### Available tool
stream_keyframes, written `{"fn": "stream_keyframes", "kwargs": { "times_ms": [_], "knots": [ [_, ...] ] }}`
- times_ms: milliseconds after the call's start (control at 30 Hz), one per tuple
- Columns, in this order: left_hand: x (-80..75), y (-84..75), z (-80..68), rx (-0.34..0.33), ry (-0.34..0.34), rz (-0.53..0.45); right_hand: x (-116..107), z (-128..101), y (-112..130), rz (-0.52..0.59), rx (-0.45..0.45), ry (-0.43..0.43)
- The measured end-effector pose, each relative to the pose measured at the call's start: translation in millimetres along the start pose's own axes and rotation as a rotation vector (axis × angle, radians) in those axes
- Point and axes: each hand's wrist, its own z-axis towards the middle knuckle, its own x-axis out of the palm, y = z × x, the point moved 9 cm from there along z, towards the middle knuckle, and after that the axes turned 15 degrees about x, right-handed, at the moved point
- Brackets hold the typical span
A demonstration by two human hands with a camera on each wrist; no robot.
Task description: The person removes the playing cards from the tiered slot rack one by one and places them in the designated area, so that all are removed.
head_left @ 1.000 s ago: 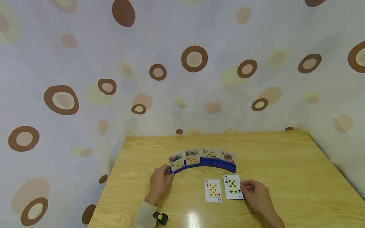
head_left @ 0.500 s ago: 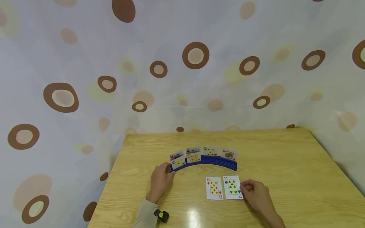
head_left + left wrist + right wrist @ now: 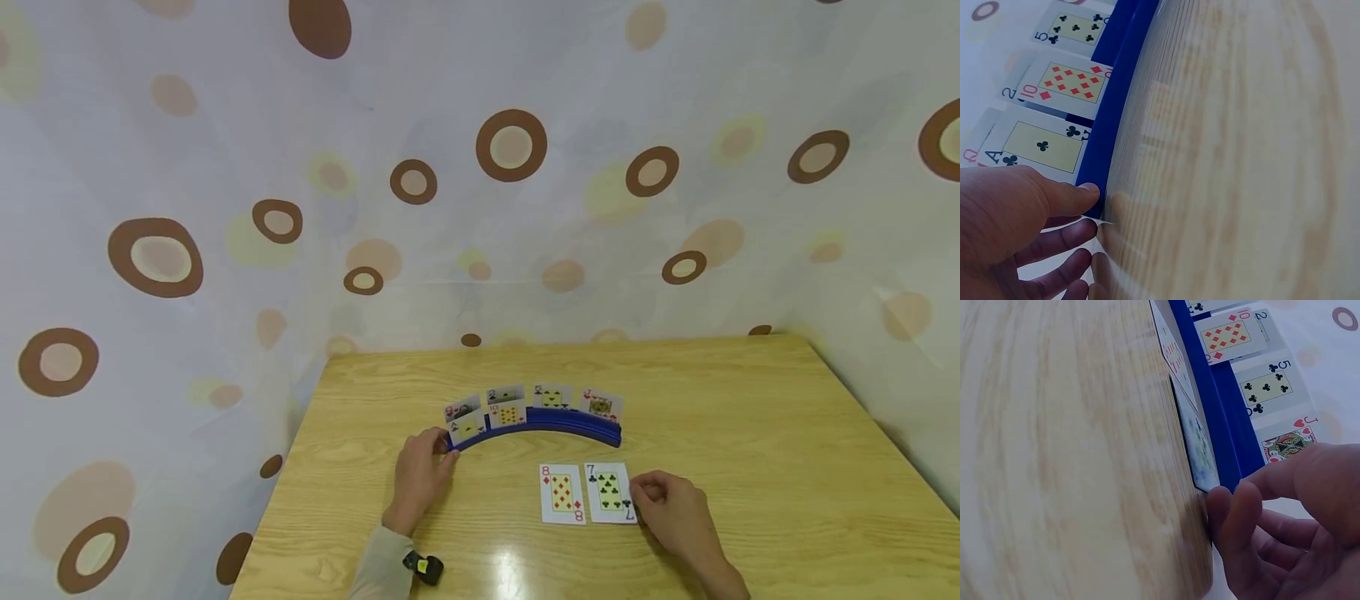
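A blue curved card holder stands on the wooden table with several cards upright in it. My left hand rests at its left end, where the thumb touches the holder beside the ace of clubs. Two cards lie face up in front: an 8 of diamonds and a 7 of clubs. My right hand is loosely curled, one fingertip against the 7's near right corner. The card lies flat.
The holder shows a 10 of diamonds, a 5 of clubs and a jack of hearts. A spotted curtain closes in the table's back and sides. Bare tabletop stretches to the right.
The 7 of clubs has shifted slightly left and straightened, so it now lies edge to edge with the 8 of diamonds. The left hand has stayed at the holder's end.
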Motion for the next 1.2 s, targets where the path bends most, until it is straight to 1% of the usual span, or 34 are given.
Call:
{"fn": "stream_keyframes", "kwargs": {
  "times_ms": [167,267,400,633,767,933,1133,1200],
  "knots": [
    [1.1,1.5,-1.8,-0.009,0.006,-0.004,-2.6,-0.9,0.7,-0.009,-0.015,-0.020],
    [1.4,2.4,-1.8,-0.009,0.007,-0.004,-4.6,-0.8,3.5,-0.011,-0.040,-0.051],
    [0.0,1.8,-1.5,-0.002,0.000,-0.008,-4.9,-2.6,12.8,0.032,-0.113,-0.087],
    [-1.1,2.8,-2.1,-0.010,-0.007,-0.036,2.7,-6.0,33.9,0.111,-0.243,-0.077],
    [-1.5,3.2,-2.4,-0.007,-0.012,-0.039,5.8,-6.3,45.5,0.118,-0.311,-0.089],
    [-2.0,2.5,-2.0,0.002,-0.015,-0.040,11.0,-2.9,59.7,0.109,-0.358,-0.109],
    [-2.3,1.8,0.5,0.012,-0.015,-0.037,17.0,0.7,82.1,0.128,-0.464,-0.152],
    [-1.7,2.7,0.7,0.007,-0.013,-0.037,20.8,2.6,88.4,0.139,-0.483,-0.146]
  ]
}}
